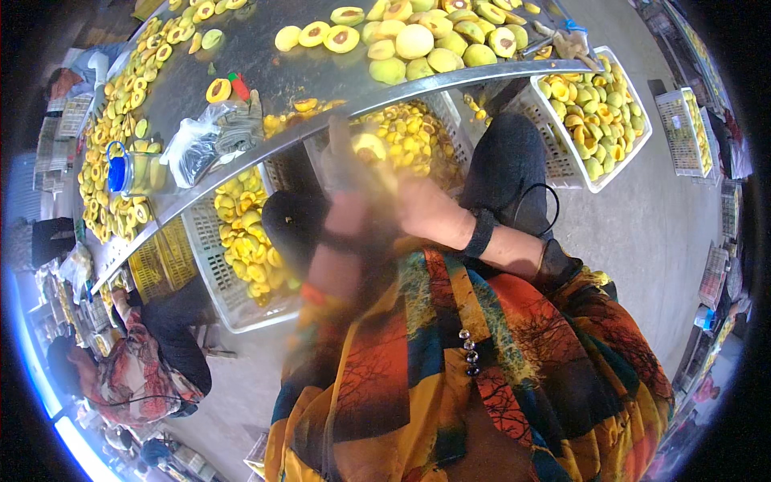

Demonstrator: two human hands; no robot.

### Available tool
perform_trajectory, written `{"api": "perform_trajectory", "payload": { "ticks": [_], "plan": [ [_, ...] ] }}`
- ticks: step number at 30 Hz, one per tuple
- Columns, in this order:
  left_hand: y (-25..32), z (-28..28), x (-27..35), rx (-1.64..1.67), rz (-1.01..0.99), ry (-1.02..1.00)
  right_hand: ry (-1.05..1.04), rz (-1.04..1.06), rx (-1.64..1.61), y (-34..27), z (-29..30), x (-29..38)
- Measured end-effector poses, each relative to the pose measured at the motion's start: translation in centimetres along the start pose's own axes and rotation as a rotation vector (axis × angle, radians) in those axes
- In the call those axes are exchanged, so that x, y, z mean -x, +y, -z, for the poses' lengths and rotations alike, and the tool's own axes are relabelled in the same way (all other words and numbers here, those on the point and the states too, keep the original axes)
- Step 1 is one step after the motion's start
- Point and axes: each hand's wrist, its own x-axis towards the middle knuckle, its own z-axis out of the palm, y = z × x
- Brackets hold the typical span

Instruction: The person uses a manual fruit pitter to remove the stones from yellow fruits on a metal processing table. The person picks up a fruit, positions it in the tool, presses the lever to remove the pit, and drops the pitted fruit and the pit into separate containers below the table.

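Note:
My left hand (343, 159), badly blurred, is raised over a crate below the metal table's edge. Its fingers lie around a pale yellow fruit half (368, 147), which looks like a peach. My right hand (424, 208), with a black band at the wrist, reaches in from the right and meets the left near that fruit. Its fingertips are smeared by blur, so whether they grip a tool cannot be told. Beneath both hands, a plastic crate (455, 123) holds many cut yellow pieces. Whole and halved peaches (415, 41) are heaped on the tabletop beyond.
The metal table's rim (415, 90) curves across in front. White crates of halves stand at left (208, 277) and right (641, 120). A clear jar with a blue lid (141, 175), a plastic bag (196, 141) and a grey glove (241, 129) lie on the table. Another person (141, 367) sits at lower left.

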Motion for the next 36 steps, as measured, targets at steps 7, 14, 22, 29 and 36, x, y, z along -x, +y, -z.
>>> {"api": "perform_trajectory", "payload": {
  "ticks": [7,14,22,29,36],
  "plan": [
    [-0.4,2.1,-1.5,0.022,0.275,-0.228,-0.424,-0.217,-0.234,0.4,0.2,-0.7],
    [-2.0,2.5,-1.1,-0.029,0.045,-0.242,-0.601,-0.398,-0.889,-1.0,2.4,-0.5],
    [-2.2,1.9,-2.9,-0.031,-0.216,0.142,-0.763,-0.651,-1.415,-0.3,2.8,-1.6],
    [3.2,6.8,-4.0,0.419,0.06,0.004,-0.733,-0.325,-1.692,-1.0,3.2,-2.1],
    [15.4,16.2,-4.5,-1.72,-0.194,0.713,-0.217,-0.081,0.066,4.4,-0.1,-1.8]
  ]
}}
